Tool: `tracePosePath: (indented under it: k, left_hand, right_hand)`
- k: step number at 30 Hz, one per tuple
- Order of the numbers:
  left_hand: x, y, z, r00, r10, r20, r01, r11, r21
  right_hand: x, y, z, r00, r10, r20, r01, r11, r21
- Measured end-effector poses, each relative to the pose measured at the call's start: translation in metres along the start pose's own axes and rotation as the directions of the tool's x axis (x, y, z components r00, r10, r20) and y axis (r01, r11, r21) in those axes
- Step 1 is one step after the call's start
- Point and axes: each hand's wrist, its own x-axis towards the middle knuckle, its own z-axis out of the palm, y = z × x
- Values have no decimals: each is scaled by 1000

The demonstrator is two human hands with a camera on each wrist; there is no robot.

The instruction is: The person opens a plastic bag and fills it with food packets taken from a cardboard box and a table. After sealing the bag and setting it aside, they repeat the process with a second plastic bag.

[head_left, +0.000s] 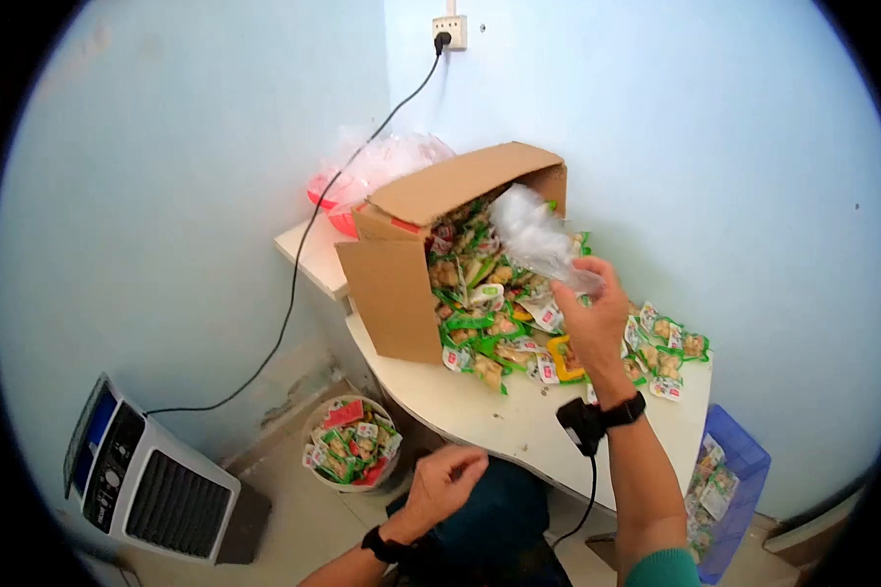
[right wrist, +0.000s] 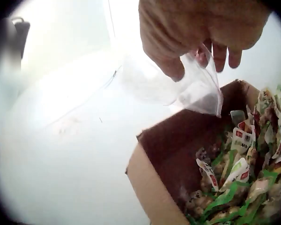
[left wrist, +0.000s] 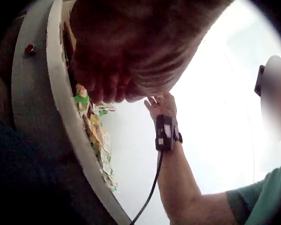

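My right hand (head_left: pixel 594 315) pinches a clear plastic bag (head_left: pixel 531 230) between thumb and fingers, in front of the open mouth of a cardboard box (head_left: pixel 392 303). In the right wrist view the thin bag (right wrist: pixel 196 89) hangs from the fingertips over the box edge. Small green-and-white snack packets (head_left: pixel 480 284) fill the tipped box and spill onto the white table (head_left: pixel 519 421). My left hand (head_left: pixel 445 486) hovers over the lap near the table's front edge, fingers loosely curled, with nothing visible in it. Beside the right hand lies a yellow-edged piece (head_left: pixel 564 360) among the packets.
A bucket of packets (head_left: pixel 352 442) stands on the floor at left, near a white air cooler (head_left: pixel 171 489). A blue basket (head_left: pixel 744 455) with packets sits to the right. Behind the box are pink-red baskets with plastic bags (head_left: pixel 392 161). A black cord (head_left: pixel 299 284) crosses the wall.
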Motion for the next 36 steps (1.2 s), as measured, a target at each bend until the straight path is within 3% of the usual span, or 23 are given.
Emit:
tracePosePath:
  k: [4, 5, 8, 10, 12, 15, 17, 23, 26, 29, 32, 36]
  left_hand:
    - [14, 10, 7, 994, -98, -41, 91, 985, -148]
    - [18, 11, 9, 995, -87, -54, 74, 976, -207]
    - [28, 9, 12, 994, -107, 16, 105, 918, -382]
    - [33, 7, 14, 979, -174, 103, 202, 831, -518]
    - [36, 15, 12, 943, -238, 232, 332, 664, -670]
    - [37, 28, 10, 905, -191, 379, 423, 475, -771]
    - [35, 28, 11, 890, -151, 430, 453, 400, -797]
    - [33, 30, 19, 924, -158, 347, 296, 871, -392]
    - [32, 22, 21, 935, -260, 242, 350, 794, -497]
    - [38, 18, 21, 956, -280, 88, 270, 719, -641]
    - [45, 23, 25, 920, -393, -8, 288, 687, -667]
    - [51, 21, 32, 924, -376, -70, 281, 792, -543]
  right_hand:
    - [-48, -13, -58, 933, 319, 170, -356, 890, 286]
    - [-62, -11, -70, 948, 268, 173, -310, 904, 296]
    - [-88, -30, -107, 821, 423, 384, -558, 736, 382]
    - [-102, -24, -129, 729, 470, 498, -656, 688, 311]
    - [-111, -24, -143, 640, 490, 592, -729, 632, 263]
    - [-122, -26, -150, 586, 549, 596, -762, 624, 175]
    - [-127, -25, -151, 611, 558, 562, -729, 673, 124]
    - [-132, -20, -155, 651, 555, 518, -679, 731, 70]
    - [-135, -13, -157, 668, 596, 446, -700, 706, 105]
    - [-141, -4, -162, 660, 637, 399, -737, 652, 178]
    - [-148, 1, -163, 671, 650, 358, -738, 634, 232]
    - [-151, 8, -165, 701, 650, 294, -713, 650, 263]
